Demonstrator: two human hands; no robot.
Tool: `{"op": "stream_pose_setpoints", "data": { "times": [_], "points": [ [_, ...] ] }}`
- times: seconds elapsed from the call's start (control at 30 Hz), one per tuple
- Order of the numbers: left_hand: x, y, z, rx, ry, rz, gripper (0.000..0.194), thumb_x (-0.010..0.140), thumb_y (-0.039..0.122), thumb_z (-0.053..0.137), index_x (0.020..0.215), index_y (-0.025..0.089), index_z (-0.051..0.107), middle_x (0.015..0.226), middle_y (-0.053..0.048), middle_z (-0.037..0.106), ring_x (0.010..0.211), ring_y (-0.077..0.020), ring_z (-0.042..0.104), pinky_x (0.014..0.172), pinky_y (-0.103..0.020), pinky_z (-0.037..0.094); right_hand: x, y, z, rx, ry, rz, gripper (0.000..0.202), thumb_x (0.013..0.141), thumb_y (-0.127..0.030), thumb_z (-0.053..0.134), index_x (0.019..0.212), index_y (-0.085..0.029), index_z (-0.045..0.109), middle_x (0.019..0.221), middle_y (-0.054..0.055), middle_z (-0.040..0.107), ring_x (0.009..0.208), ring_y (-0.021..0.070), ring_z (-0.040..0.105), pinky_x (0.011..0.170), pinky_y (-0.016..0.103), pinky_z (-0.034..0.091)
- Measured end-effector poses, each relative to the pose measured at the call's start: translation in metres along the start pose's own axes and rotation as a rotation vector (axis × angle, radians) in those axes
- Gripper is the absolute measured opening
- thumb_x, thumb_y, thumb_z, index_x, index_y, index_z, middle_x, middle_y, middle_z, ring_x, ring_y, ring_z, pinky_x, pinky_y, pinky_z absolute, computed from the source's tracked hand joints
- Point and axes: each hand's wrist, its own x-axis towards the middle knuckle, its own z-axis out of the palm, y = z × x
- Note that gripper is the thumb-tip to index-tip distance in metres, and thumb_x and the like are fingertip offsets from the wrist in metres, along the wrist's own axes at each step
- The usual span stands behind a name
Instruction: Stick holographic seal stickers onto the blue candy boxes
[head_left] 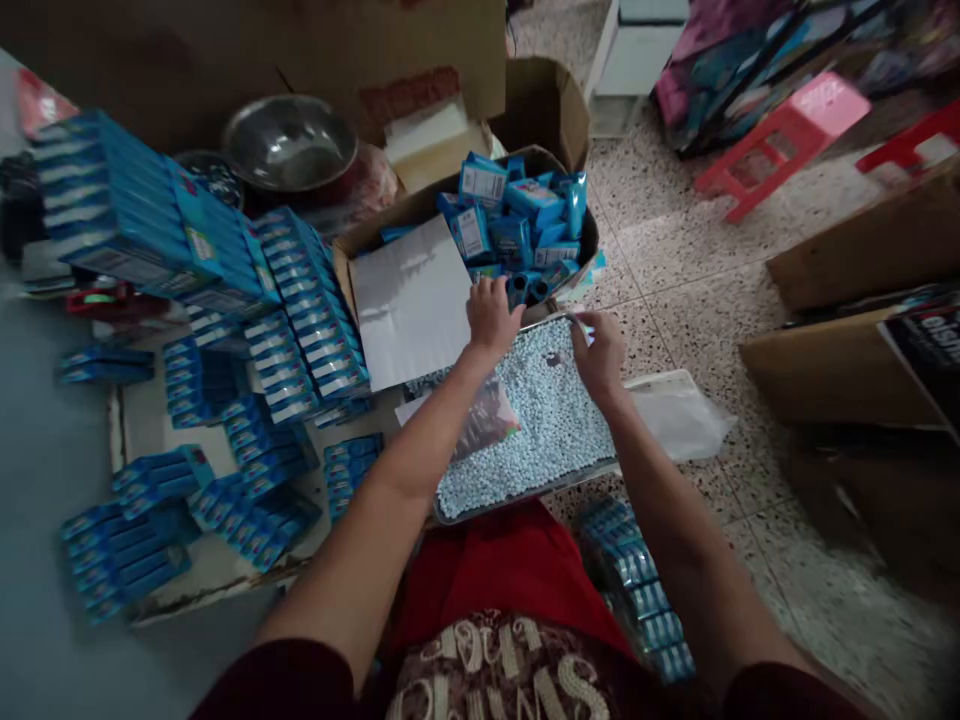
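Observation:
A metal tray [559, 484] full of small pale blue pellets [555, 410] rests over my lap. My left hand [491, 318] is above the tray's far edge, beside a white sheet [412, 300] and dark tube-like openings among the blue packets; its fingers are partly spread, and I see nothing in them. At the tray's far right corner, my right hand [598, 350] has its fingers pinched near the rim, with something small and white at them. A clear printed plastic bag [486, 420] lies on the pellets.
An open carton [589, 235] of blue packets [514, 215] stands beyond the tray. Stacks of blue boxes [135, 210] cover the left side. A metal bowl [291, 145] sits behind them. Wrapped blue packs [637, 580] are low right; a pink stool [787, 135] stands farther off.

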Motion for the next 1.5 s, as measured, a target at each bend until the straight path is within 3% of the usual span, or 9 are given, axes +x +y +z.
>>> {"op": "stream_pose_setpoints", "data": {
  "times": [0.13,0.2,0.3,0.5,0.63,0.73,1.0,1.23,1.5],
  "points": [
    [0.024,-0.014,0.048,-0.069,-0.008,-0.05,0.039,0.09,0.033,0.083,0.109,0.008,0.061,0.127,-0.021,0.059,0.132,-0.0391,0.06,0.111,-0.059,0.05,-0.089,0.055,0.015,-0.161,-0.218,0.028,0.047,0.102,-0.048,0.056,0.137,-0.017,0.063,0.145,0.022,0.061,0.139,0.0357,0.052,0.116,0.055,0.045],
    [0.026,-0.018,0.042,-0.112,0.02,-0.016,0.036,0.099,0.038,0.073,0.112,0.008,0.06,0.126,-0.017,0.059,0.13,-0.0342,0.063,0.109,-0.057,0.052,-0.114,0.074,0.023,-0.262,-0.277,-0.003,0.067,0.099,-0.055,0.062,0.151,-0.014,0.054,0.162,0.026,0.045,0.153,0.0394,0.039,0.121,0.059,0.039],
    [0.013,-0.009,0.0,-0.164,0.09,-0.051,0.038,0.108,0.046,0.057,0.123,0.011,0.058,0.124,-0.011,0.06,0.127,-0.0272,0.066,0.106,-0.052,0.054,-0.121,0.084,0.04,-0.335,-0.383,-0.092,0.085,0.095,-0.063,0.067,0.162,-0.016,0.044,0.173,0.026,0.031,0.161,0.0422,0.027,0.125,0.062,0.033],
    [-0.104,0.009,-0.096,-0.174,0.082,-0.132,0.044,0.1,0.048,0.07,0.137,0.026,0.059,0.124,-0.007,0.065,0.12,-0.0228,0.068,0.099,-0.037,0.061,-0.117,0.056,0.081,-0.337,-0.422,-0.08,0.085,0.092,-0.071,0.066,0.159,-0.021,0.052,0.171,0.025,0.034,0.155,0.0468,0.031,0.121,0.062,0.031],
    [-0.196,-0.001,-0.104,-0.053,-0.072,-0.18,0.037,0.092,0.036,0.079,0.126,0.023,0.07,0.112,-0.008,0.07,0.108,-0.0241,0.07,0.101,-0.04,0.06,-0.131,0.036,0.099,-0.222,-0.414,0.092,0.053,0.097,-0.056,0.061,0.129,-0.015,0.071,0.138,0.025,0.062,0.124,0.0361,0.058,0.104,0.045,0.046],
    [-0.229,-0.011,-0.091,0.037,-0.101,-0.205,0.033,0.086,0.025,0.079,0.118,0.02,0.075,0.103,-0.008,0.07,0.099,-0.0237,0.069,0.094,-0.038,0.059,-0.133,0.023,0.105,0.032,-0.383,0.328,0.029,0.093,-0.044,0.062,0.1,-0.017,0.07,0.104,0.015,0.07,0.097,0.0257,0.063,0.085,0.034,0.048],
    [-0.222,-0.025,-0.075,0.131,-0.251,-0.153,0.036,0.08,0.017,0.082,0.116,0.02,0.077,0.103,-0.008,0.07,0.103,-0.0268,0.065,0.095,-0.039,0.056,-0.112,-0.037,0.061,1.201,-0.414,0.919,0.032,0.084,-0.055,0.061,0.087,-0.025,0.052,0.069,-0.004,0.055,0.048,0.0084,0.033,0.047,0.023,0.028],
    [-0.206,-0.008,-0.05,0.002,-0.383,-0.048,0.039,0.083,0.023,0.084,0.121,0.021,0.076,0.105,-0.008,0.07,0.106,-0.0264,0.064,0.098,-0.039,0.054,-0.094,-0.087,0.012,1.429,-0.295,0.712,0.033,0.08,-0.056,0.06,0.082,-0.025,0.047,0.086,0.001,0.056,0.062,0.0116,0.049,0.059,0.027,0.04],
    [-0.197,0.001,-0.025,-0.067,-0.383,-0.03,0.038,0.079,0.015,0.083,0.116,0.019,0.077,0.102,-0.007,0.07,0.102,-0.0255,0.066,0.094,-0.038,0.054,-0.095,-0.073,0.016,1.259,-0.206,0.417,0.044,0.09,-0.062,0.047,0.068,-0.025,0.039,0.088,0.005,0.052,0.087,0.0206,0.059,0.089,0.04,0.051]
  ]
}}
